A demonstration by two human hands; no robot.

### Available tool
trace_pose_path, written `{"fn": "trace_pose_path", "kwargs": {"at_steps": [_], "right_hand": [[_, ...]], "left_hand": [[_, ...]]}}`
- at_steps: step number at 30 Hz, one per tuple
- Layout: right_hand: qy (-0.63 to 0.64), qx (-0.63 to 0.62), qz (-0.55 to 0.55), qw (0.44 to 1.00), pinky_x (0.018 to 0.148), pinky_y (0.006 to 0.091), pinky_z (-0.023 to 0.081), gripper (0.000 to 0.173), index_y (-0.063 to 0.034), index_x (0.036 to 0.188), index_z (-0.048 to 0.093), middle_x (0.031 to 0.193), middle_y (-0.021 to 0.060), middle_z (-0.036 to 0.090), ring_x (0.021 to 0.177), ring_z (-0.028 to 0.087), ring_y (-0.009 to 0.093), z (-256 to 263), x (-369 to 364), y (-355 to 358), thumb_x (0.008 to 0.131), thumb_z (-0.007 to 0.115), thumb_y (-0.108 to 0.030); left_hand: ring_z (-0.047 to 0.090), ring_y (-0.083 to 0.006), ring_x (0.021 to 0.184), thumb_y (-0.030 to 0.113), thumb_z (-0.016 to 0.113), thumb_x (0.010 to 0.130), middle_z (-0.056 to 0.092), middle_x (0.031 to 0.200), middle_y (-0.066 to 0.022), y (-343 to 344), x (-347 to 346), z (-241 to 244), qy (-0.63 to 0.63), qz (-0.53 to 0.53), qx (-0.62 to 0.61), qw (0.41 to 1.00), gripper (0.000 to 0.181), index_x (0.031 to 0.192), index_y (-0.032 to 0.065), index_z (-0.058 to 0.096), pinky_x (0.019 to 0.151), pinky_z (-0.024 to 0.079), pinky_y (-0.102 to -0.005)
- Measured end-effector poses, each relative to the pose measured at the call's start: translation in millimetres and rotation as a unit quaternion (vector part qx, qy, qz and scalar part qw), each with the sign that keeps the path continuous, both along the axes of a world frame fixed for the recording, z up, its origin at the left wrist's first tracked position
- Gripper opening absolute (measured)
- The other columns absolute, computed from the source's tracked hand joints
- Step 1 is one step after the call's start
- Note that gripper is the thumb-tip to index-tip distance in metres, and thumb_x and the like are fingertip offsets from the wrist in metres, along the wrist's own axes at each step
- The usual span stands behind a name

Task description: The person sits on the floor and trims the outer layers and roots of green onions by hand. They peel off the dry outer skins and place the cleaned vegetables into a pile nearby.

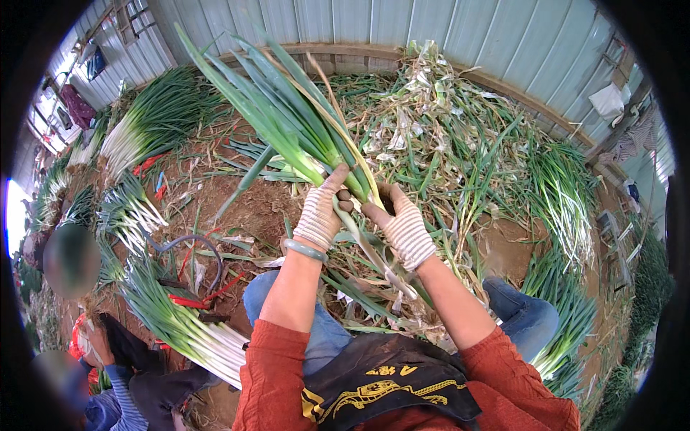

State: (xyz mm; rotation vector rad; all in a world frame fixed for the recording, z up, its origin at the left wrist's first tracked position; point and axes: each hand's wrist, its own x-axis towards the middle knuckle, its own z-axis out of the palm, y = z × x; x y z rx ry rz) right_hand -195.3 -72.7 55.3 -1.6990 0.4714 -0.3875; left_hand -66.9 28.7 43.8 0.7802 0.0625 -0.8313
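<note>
My left hand (323, 207), in a striped knit glove with bare fingertips, grips a large green onion (307, 134) near where its leaves fan out. The leaves point up and away from me, and a pale stem (372, 250) slants down below, between my forearms. With thumb and fingers, my right hand (401, 221), gloved the same way, pinches a yellowed outer leaf (356, 151) at the base of the leaves. Both hands are close together above my lap. Part of the stem is hidden behind my fingers.
Leaf and husk waste (426, 124) is heaped ahead against the metal wall. Trimmed green onions (199, 345) lie by my left knee, with a red-handled tool (188, 301) near them. More onion bunches (566, 215) lie at right. Another person's hand (97, 342) is at lower left.
</note>
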Motion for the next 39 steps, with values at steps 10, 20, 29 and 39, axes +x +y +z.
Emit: {"fn": "trace_pose_path", "kwargs": {"at_steps": [10,20,29,39], "right_hand": [[-0.046,0.061,0.022,0.997,0.085,0.0334,0.052,0.060,0.0084,0.126,0.046,0.109,0.0173,0.063,0.094,0.062,0.021,1.3,18.4,-7.4,0.083,0.072,-0.024],[0.011,-0.073,-0.004,0.997,0.075,0.0387,0.055,0.036,0.0032,0.112,0.052,0.094,0.0238,0.064,0.089,0.067,0.033,6.7,-14.6,-2.0,0.089,0.064,-0.022],[-0.067,-0.017,-0.067,0.995,0.086,0.0400,0.049,0.048,0.0031,0.125,0.048,0.102,0.0254,0.062,0.097,0.061,0.036,-5.6,-43.3,-8.7,0.088,0.063,-0.022],[0.195,-0.136,0.153,0.959,0.081,0.0446,0.051,0.055,0.0009,0.135,0.044,0.102,0.0266,0.065,0.091,0.065,0.037,-73.3,-151.5,-24.6,0.090,0.060,-0.026]], "left_hand": [[0.054,-0.0080,0.069,0.023,0.078,0.082,0.061,0.088,0.0045,-2.2,-13.1,0.6,-0.103,0.000,0.073,0.992,0.032,0.108,0.0145,0.061,0.055,0.043,-0.0239],[0.048,-0.0028,0.054,0.034,0.072,0.088,0.052,0.068,0.0065,-5.8,-5.2,-36.8,-0.045,-0.048,0.058,0.996,0.034,0.105,0.0070,0.061,0.045,0.037,-0.0161],[0.036,-0.0026,0.040,0.040,0.067,0.092,0.038,0.049,0.0098,-34.7,-24.6,-31.6,0.030,-0.069,0.079,0.994,0.028,0.085,0.0136,0.061,0.036,0.029,-0.0196],[0.059,-0.0160,0.088,0.035,0.060,0.094,0.063,0.098,-0.0022,6.9,34.8,-32.8,-0.181,-0.029,0.105,0.977,0.036,0.118,0.0077,0.061,0.080,0.049,-0.0334]]}}
